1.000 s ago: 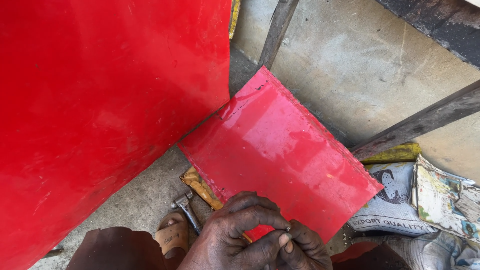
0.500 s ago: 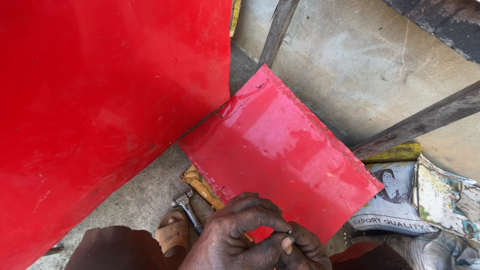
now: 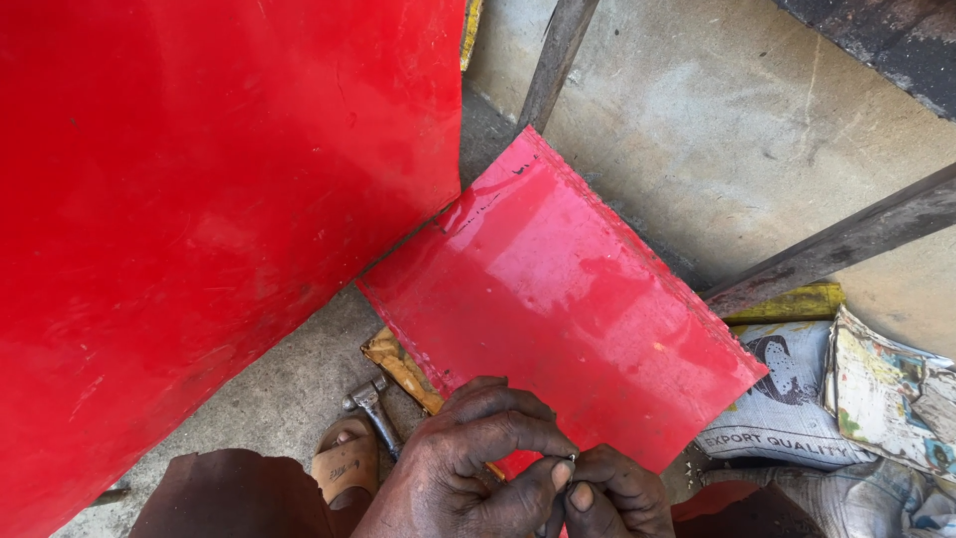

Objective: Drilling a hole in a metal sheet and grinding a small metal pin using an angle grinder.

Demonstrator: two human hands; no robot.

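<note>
Left hand [image 3: 478, 453]: over the near edge of the small red sheet [image 3: 568, 309]; its grip pinched with thumb and forefinger on a tiny dark metal piece [image 3: 570, 460], too small to name
Right hand [image 3: 617, 493]: fingertips meeting the left at the same piece; grip clenched on it too
Small red sheet: flat on the concrete floor [image 3: 269, 399], one corner touching the big red panel [image 3: 199, 199]; a row of small marks along its far edge
Progress: judging by that, the near edge is being worked; how much is left I cannot tell
Hammer [image 3: 373, 410]: on the floor beside the sandal [image 3: 344, 468], untouched
</note>
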